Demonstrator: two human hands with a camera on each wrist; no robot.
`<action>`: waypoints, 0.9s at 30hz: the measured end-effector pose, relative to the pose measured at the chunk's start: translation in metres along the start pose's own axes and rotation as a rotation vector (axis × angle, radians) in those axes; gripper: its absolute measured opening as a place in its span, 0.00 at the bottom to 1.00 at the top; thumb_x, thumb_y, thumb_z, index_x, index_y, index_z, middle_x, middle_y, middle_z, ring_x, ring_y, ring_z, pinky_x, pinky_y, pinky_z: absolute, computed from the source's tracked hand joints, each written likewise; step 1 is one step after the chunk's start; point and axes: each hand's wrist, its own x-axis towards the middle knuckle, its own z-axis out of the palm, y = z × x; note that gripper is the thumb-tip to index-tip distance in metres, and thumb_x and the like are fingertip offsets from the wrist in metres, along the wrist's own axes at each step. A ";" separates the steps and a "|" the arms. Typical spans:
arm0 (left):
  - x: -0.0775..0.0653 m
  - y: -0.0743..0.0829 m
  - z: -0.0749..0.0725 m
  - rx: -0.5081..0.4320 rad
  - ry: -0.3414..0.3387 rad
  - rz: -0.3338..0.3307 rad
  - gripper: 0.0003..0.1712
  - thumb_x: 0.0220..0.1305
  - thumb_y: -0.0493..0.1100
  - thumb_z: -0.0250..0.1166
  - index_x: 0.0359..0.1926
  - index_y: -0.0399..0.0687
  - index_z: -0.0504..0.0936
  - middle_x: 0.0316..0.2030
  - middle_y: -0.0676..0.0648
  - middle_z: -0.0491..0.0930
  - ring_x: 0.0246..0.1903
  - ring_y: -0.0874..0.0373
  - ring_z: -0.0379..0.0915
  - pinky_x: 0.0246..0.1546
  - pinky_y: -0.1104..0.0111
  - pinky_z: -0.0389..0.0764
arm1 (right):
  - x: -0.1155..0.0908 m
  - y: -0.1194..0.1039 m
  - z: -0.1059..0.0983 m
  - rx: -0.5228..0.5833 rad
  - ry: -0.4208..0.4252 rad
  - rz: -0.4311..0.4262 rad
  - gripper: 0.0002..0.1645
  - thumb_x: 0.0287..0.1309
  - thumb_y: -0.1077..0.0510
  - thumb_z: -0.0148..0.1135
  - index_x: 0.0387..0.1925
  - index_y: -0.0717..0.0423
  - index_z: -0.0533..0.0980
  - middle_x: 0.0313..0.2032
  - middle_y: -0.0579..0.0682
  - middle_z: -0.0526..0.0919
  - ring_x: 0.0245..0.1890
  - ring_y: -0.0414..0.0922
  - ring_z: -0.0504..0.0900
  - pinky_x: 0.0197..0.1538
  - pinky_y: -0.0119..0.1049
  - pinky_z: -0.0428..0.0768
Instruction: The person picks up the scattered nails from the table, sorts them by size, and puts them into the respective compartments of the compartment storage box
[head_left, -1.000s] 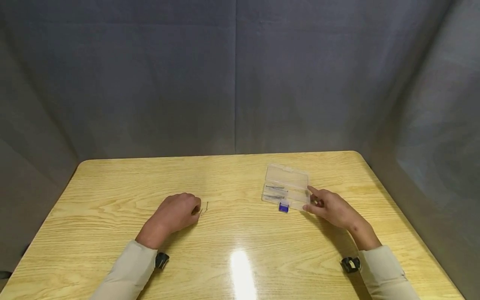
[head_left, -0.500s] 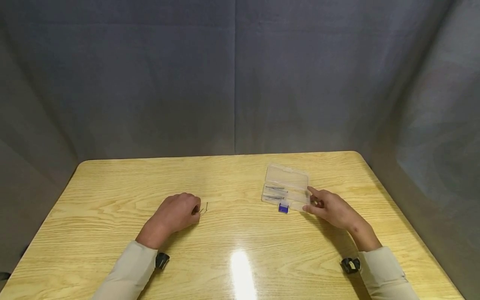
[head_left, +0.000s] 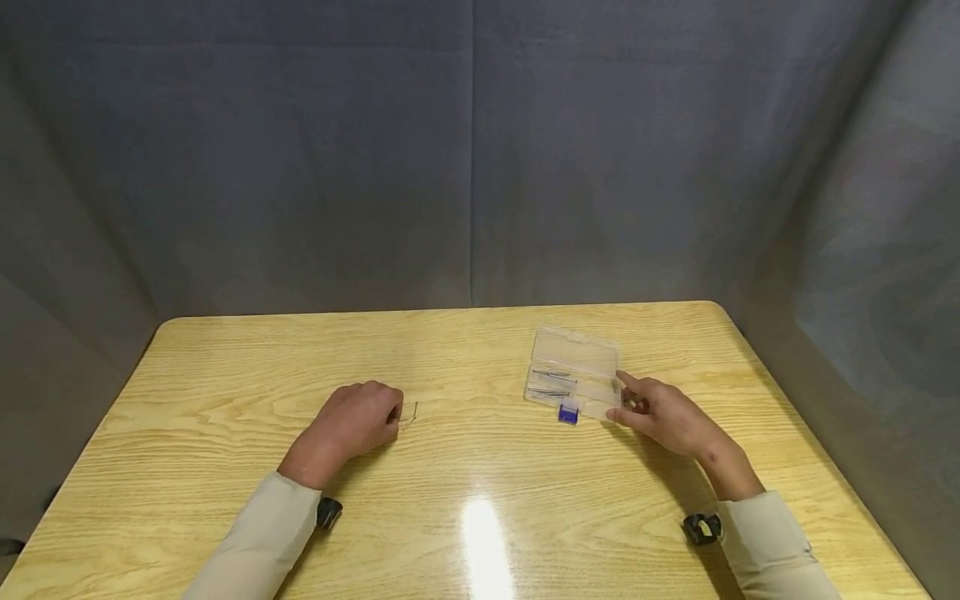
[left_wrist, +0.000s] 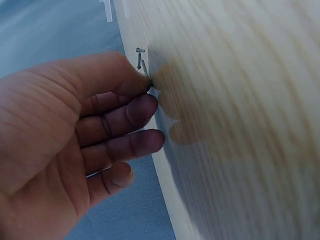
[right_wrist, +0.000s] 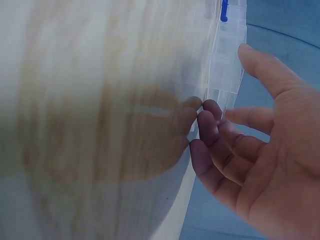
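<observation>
Left of centre, your left hand [head_left: 347, 421] meets loose nails [left_wrist: 139, 59], pinch unconfirmable; right of centre, your right hand [head_left: 666, 414] pinches the box [head_left: 576, 353]. Apparent pickup calls for precision.

I see a wooden table [head_left: 465, 458], pale and grained | grey curtain [head_left: 315, 167] behind and at both sides, upright seam [head_left: 472, 167] near middle | white glare [head_left: 486, 546] on near half

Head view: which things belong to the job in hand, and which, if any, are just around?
Job, apparently:
- loose nails, at the left hand
- open box, held by the right hand
- nails inside

Just around:
- table
- curtain
</observation>
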 end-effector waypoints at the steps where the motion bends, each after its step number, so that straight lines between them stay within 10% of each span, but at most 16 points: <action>1: 0.000 0.000 0.000 0.004 -0.009 -0.005 0.16 0.59 0.31 0.64 0.21 0.54 0.73 0.19 0.57 0.70 0.19 0.62 0.62 0.22 0.66 0.66 | 0.000 0.000 0.000 0.002 -0.001 0.000 0.44 0.70 0.51 0.66 0.73 0.75 0.59 0.33 0.49 0.72 0.25 0.42 0.65 0.27 0.34 0.65; 27: 0.014 0.020 -0.003 -0.017 0.074 0.031 0.16 0.59 0.31 0.62 0.23 0.52 0.68 0.20 0.55 0.66 0.21 0.60 0.60 0.22 0.65 0.62 | 0.000 -0.001 0.000 0.016 -0.017 -0.009 0.44 0.71 0.51 0.65 0.74 0.75 0.58 0.28 0.48 0.70 0.23 0.40 0.63 0.27 0.35 0.64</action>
